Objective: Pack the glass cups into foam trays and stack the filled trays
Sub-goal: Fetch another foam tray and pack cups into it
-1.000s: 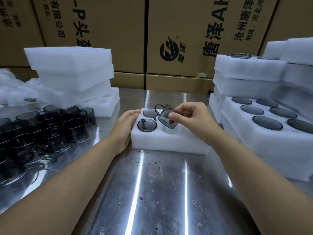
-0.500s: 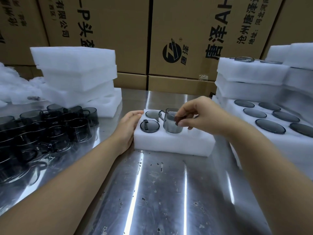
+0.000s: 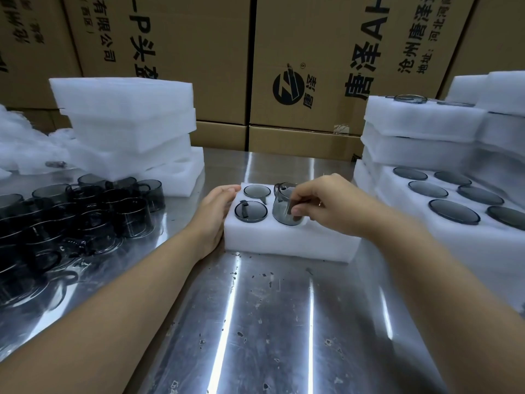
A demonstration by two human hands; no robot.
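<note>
Steel table [image 3: 255,322], cartons [image 3: 312,66] behind. My left hand [image 3: 216,211] flat against foam tray [image 3: 289,243], fingers straight. Right hand [image 3: 326,206] pinches glass cup [image 3: 284,209], half into third hole. Seated cups [image 3: 250,211]: two. Filled trays [image 3: 454,223] stacked right; loose cups [image 3: 85,214] left, so I judge much remains.

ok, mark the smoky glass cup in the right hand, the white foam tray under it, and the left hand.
smoky grey glass cup [image 3: 280,210], head view, lower side wall.
white rectangular foam tray [image 3: 289,245], head view, front wall.
left hand [image 3: 213,213], head view, back of hand.
</note>
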